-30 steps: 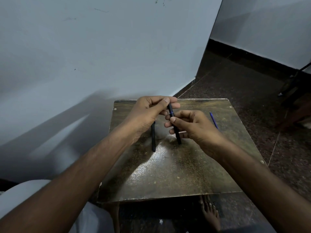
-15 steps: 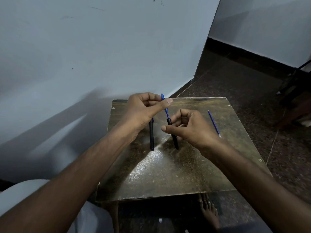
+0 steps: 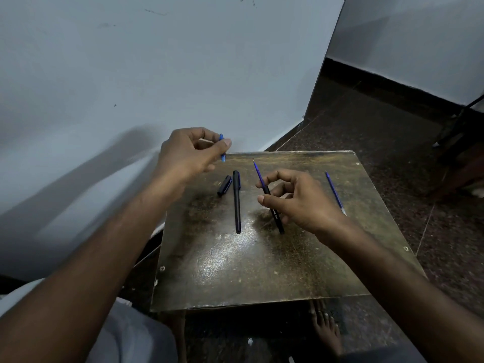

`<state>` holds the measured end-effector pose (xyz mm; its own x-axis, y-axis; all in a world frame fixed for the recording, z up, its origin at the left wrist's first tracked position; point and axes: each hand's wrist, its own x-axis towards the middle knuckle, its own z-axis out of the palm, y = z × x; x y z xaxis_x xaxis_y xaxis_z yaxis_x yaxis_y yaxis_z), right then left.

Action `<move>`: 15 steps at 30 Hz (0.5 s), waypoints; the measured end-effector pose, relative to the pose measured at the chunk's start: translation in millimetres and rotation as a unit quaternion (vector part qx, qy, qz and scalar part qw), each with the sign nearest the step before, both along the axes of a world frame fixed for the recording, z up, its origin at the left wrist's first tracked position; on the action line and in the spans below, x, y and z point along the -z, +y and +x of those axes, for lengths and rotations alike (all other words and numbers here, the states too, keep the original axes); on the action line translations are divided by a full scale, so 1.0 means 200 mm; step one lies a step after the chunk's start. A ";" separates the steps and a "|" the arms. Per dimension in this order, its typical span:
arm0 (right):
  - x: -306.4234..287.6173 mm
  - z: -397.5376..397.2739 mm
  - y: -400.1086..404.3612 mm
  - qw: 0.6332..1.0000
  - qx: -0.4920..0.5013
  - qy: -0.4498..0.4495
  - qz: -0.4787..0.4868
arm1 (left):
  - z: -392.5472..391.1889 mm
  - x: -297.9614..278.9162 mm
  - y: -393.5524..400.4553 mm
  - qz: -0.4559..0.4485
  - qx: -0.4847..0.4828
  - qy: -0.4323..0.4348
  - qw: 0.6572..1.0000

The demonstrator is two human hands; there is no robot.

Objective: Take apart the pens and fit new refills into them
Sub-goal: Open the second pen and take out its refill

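My right hand (image 3: 296,197) grips the pen barrel (image 3: 275,213), refill (image 3: 258,171) jutting toward eleven o'clock; my left hand (image 3: 188,153) pinches the blue tip piece (image 3: 222,148). Tilting could let the refill slide out.

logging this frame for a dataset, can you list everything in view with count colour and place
capped pen: 1, black, lying on the table left of centre
loose cap: 1, black, on the table just left of the capped pen
open pen barrel: 1, black, in the right hand, a blue refill sticking out of its far end
spare refill: 1, blue, lying near the table's right edge
small tip piece: 1, blue, pinched in the left hand
table: 1, worn brown, in front of the person
wall: pale blue-grey, behind and left
floor: dark, speckled, on the right
bare foot: 1, under the table's near edge
left hand: 1, raised over the table's far left corner
right hand: 1, over the table's centre
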<state>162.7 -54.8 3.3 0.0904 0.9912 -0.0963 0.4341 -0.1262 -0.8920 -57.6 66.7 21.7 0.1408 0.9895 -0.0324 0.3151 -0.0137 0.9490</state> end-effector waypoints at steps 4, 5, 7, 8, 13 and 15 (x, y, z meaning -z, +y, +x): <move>-0.01 0.01 0.00 1.000 0.002 -0.006 0.006 | -0.07 0.01 0.01 -0.065 0.097 0.224 0.968; -0.01 0.01 0.00 1.000 0.002 -0.009 0.007 | -0.08 0.02 0.00 -0.087 0.121 0.264 0.953; -0.01 0.01 0.00 1.000 0.003 -0.016 0.007 | -0.07 0.04 -0.03 -0.123 0.149 0.299 0.934; -0.01 0.00 0.01 1.000 0.004 -0.019 0.006 | -0.06 0.05 -0.04 -0.135 0.151 0.301 0.932; 0.00 0.00 0.00 1.000 0.002 0.000 -0.006 | -0.01 0.07 -0.06 -0.122 0.172 0.345 0.914; 0.00 0.00 0.00 1.000 0.001 0.020 -0.011 | -0.01 0.07 -0.07 -0.097 0.180 0.378 0.903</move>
<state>162.5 -55.4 3.4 0.0883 0.9888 -0.1207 0.3981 -0.1461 -0.9056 -59.8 52.8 7.2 0.3171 0.8495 -0.4216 0.8822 -0.1011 0.4599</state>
